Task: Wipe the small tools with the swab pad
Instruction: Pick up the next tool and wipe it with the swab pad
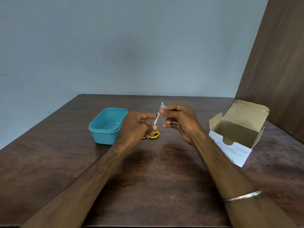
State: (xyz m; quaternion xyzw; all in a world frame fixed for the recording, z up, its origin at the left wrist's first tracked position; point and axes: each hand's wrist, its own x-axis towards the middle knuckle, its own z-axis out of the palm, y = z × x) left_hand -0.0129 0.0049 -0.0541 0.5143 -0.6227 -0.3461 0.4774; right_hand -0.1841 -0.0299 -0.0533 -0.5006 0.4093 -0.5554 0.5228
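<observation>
— What are the things sitting on?
— A dark wooden table (156, 178), its far edge against the wall.
— And on it?
— A teal tub (105, 127), lidless, left of the middle; an opened box of alcohol swabs (230, 150) near the right edge; and yellow-handled scissors (154, 135) between them, just beside the tub.

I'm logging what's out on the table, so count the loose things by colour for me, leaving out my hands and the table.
Teal: 1, the open container
Yellow: 1, the looped handle below the left hand
Silver: 1, the thin metal tool held in both hands
White and brown: 1, the open alcohol swab box
Total: 4
</observation>
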